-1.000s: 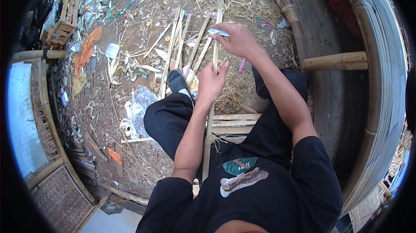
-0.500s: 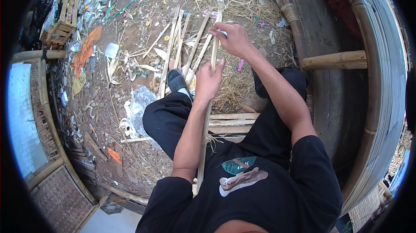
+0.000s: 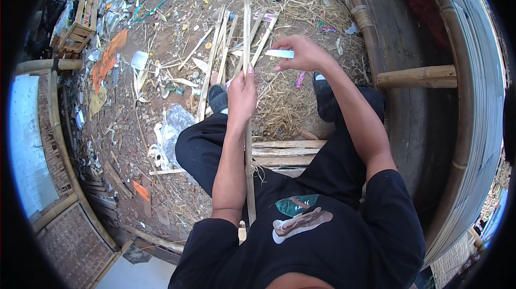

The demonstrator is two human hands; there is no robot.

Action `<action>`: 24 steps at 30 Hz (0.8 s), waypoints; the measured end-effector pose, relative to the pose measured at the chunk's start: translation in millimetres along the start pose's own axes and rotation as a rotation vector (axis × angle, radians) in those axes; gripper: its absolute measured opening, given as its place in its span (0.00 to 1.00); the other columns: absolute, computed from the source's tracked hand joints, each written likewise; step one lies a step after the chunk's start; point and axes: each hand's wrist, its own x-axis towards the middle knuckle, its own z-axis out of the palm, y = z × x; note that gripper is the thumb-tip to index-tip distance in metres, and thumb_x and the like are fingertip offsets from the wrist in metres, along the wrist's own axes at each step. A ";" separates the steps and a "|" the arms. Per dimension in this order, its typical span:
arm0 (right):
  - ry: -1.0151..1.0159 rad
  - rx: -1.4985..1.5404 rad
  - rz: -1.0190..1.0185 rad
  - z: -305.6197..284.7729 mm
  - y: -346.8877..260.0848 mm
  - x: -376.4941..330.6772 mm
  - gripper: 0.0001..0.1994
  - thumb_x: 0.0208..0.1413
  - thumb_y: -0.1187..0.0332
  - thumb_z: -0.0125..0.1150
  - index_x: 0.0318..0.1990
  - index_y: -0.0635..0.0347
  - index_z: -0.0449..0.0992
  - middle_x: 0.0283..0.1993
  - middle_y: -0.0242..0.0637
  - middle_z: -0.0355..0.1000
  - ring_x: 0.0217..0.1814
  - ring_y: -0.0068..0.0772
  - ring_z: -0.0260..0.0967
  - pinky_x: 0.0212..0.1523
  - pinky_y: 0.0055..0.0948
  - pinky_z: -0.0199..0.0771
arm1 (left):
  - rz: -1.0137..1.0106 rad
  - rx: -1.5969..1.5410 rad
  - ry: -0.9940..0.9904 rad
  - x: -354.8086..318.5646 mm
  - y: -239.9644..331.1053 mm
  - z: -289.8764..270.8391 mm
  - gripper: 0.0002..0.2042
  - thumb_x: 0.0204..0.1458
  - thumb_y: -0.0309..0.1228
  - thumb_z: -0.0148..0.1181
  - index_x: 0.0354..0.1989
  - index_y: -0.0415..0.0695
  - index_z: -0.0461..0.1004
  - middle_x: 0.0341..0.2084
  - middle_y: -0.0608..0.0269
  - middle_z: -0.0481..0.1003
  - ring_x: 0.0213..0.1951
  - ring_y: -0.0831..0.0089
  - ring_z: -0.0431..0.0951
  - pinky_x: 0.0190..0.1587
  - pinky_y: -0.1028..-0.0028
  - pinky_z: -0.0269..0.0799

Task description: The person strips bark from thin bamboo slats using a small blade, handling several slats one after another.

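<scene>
My left hand (image 3: 243, 97) is closed around a long bamboo strip (image 3: 246, 26), its thumb laid along the strip. The strip stands nearly in line with my left forearm, running from the ground ahead back past my lap, with loose fibres hanging near its lower part. To the right and apart from the strip, my right hand (image 3: 302, 54) grips a knife (image 3: 280, 53). Its short pale blade points left toward the strip, while the handle is hidden in my fingers. Several more bamboo strips (image 3: 215, 55) lie on the ground beyond my left foot.
A wooden bench (image 3: 285, 152) of slats is between my legs. At my right runs a bamboo frame (image 3: 416, 77) beside a dark plank. Litter and straw cover the ground, with a clear plastic bag (image 3: 179, 122) by my left knee. A wooden crate (image 3: 83, 17) stands far left.
The bamboo strip has swung left with my left hand. My right hand has come away from it to the right, and the knife blade now shows clearly.
</scene>
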 end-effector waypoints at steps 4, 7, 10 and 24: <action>-0.123 -0.120 0.047 1.7 -6.9 0.8 0.23 0.36 0.57 0.77 0.41 0.59 0.81 0.31 0.40 0.78 0.36 0.36 0.77 0.39 0.33 0.74 | 0.015 0.020 0.014 -0.4 1.5 -1.9 0.18 0.66 0.44 0.45 0.27 0.45 0.66 0.12 0.79 0.56 0.12 0.89 0.53 0.13 0.81 0.46; -0.104 -0.134 0.069 1.2 -5.7 1.4 0.20 0.40 0.59 0.74 0.39 0.60 0.80 0.27 0.37 0.76 0.32 0.32 0.75 0.34 0.31 0.72 | 0.029 0.035 0.013 0.8 -1.9 -2.9 0.17 0.65 0.44 0.46 0.27 0.46 0.64 0.12 0.79 0.56 0.12 0.89 0.53 0.13 0.81 0.46; -0.094 -0.010 0.232 -1.6 -18.2 5.5 0.12 0.52 0.62 0.66 0.38 0.61 0.79 0.23 0.32 0.73 0.26 0.24 0.71 0.28 0.27 0.69 | 0.009 0.054 -0.006 -2.7 1.6 -5.0 0.18 0.66 0.44 0.45 0.26 0.47 0.63 0.12 0.78 0.56 0.12 0.88 0.53 0.13 0.82 0.47; 0.454 0.196 0.010 1.0 -11.4 18.4 0.15 0.62 0.71 0.51 0.52 0.45 0.78 0.18 0.32 0.68 0.21 0.19 0.65 0.25 0.27 0.66 | -0.055 0.076 -0.217 -27.6 19.6 22.1 0.24 0.64 0.44 0.47 0.21 0.36 0.66 0.10 0.64 0.63 0.13 0.77 0.65 0.18 0.70 0.59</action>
